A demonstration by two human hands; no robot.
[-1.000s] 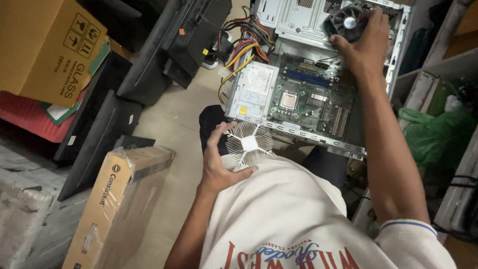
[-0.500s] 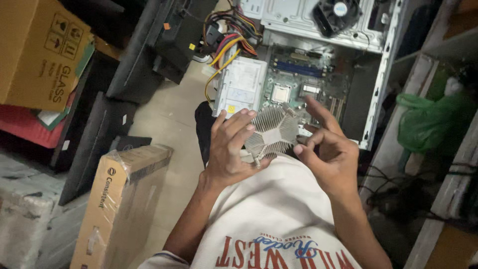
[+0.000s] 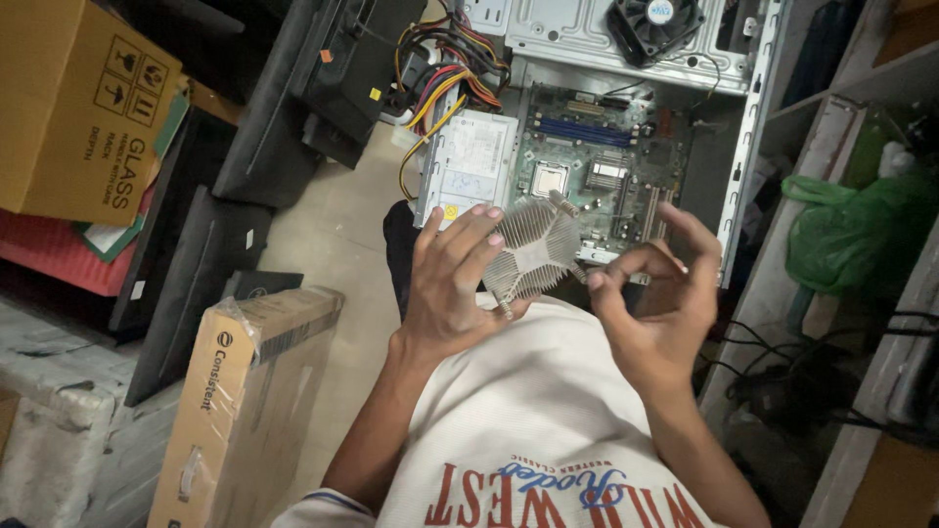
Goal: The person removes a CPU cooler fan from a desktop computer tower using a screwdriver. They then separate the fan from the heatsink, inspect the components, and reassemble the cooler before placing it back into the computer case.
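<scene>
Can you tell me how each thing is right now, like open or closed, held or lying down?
Heatsink: held up, off the board.
Left hand: gripping the heatsink.
Right hand: open, beside the heatsink, not clearly touching.
Computer case: open, board showing.
Processor socket: uncovered.
Black fan: lying on the case's metal.
Long cardboard box: closed, wrapped.

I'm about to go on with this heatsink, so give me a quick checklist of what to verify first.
1. Left hand grips the heatsink: ok.
2. Right hand free, beside the heatsink: ok.
3. Processor socket on the motherboard uncovered: ok.
4. Fan set aside on the case: ok.
5. Colored cables off the board: ok.
6. Heatsink underside clean: cannot tell.
</scene>
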